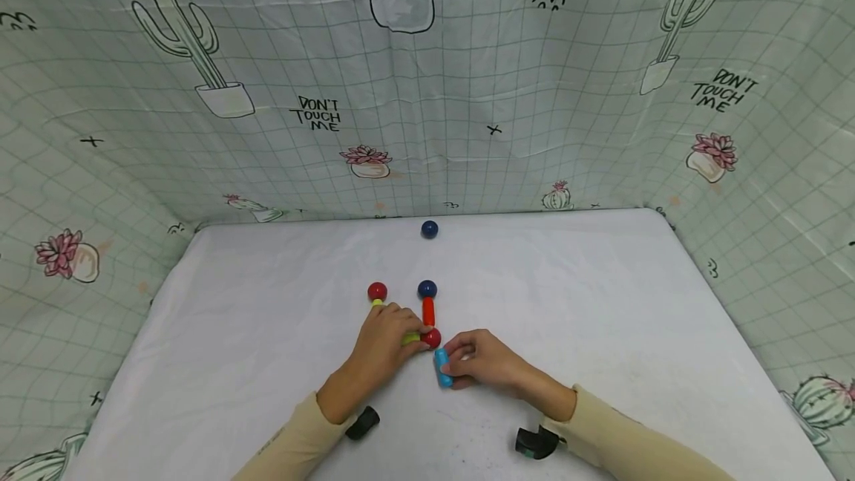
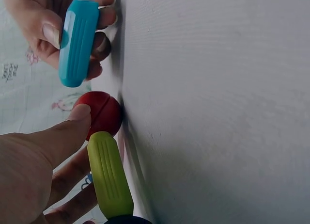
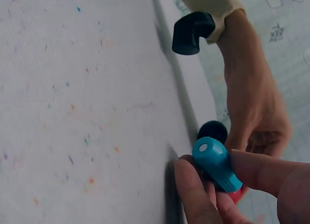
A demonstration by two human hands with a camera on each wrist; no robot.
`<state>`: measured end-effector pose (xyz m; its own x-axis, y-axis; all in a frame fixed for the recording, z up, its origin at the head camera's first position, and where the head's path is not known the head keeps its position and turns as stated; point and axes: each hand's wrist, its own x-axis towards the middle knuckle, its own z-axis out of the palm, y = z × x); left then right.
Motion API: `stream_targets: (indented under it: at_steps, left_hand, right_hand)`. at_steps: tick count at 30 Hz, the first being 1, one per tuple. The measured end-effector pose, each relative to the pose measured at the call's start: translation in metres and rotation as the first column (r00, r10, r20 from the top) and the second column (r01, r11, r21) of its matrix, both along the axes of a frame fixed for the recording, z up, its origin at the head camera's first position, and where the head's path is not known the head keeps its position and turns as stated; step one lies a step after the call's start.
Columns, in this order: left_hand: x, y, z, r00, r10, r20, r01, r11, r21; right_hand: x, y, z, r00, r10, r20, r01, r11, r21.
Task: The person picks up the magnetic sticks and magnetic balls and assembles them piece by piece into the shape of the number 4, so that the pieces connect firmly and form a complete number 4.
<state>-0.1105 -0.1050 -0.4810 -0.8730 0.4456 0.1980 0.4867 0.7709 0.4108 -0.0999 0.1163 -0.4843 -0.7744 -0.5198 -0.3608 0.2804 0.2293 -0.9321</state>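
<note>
My left hand (image 1: 382, 338) pinches a red ball (image 1: 433, 338), its thumb pressed on the ball in the left wrist view. A yellow-green rod (image 2: 110, 178) joins that ball to a dark blue ball (image 2: 127, 219), which the hand hides in the head view. From the red ball an orange-red rod (image 1: 428, 312) runs back to another dark blue ball (image 1: 427, 289). Between thumb and fingers, my right hand (image 1: 487, 361) holds a light blue rod (image 1: 442, 368) just in front of the red ball. The rod's end shows a small pale disc in the right wrist view.
Behind the left hand lies another red ball (image 1: 377, 291) with a bit of yellow-green rod showing. A loose dark blue ball (image 1: 430, 228) sits near the back edge of the white table (image 1: 568, 280). A patterned cloth (image 1: 454, 80) hangs behind and at both sides.
</note>
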Motion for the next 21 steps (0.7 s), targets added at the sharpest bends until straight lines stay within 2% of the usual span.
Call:
stream_targets:
  at_steps: [8, 14, 21]
  left_hand:
    - [-0.002, -0.001, 0.001, 1.0, -0.006, 0.018, 0.005, 1.0, 0.007]
    - [-0.003, -0.001, 0.002, 1.0, -0.006, 0.013, 0.006, 1.0, 0.002]
    - [-0.003, -0.002, 0.002, 1.0, -0.013, 0.026, 0.013, 1.0, 0.006]
  right_hand:
    - [0.004, -0.008, -0.002, 0.999, -0.046, -0.01, 0.046, 0.999, 0.022]
    - [0.004, -0.013, -0.003, 0.997, -0.046, -0.058, 0.05, 0.997, 0.064]
    - [0.002, -0.013, -0.004, 0.996, -0.046, -0.075, 0.052, 0.996, 0.079]
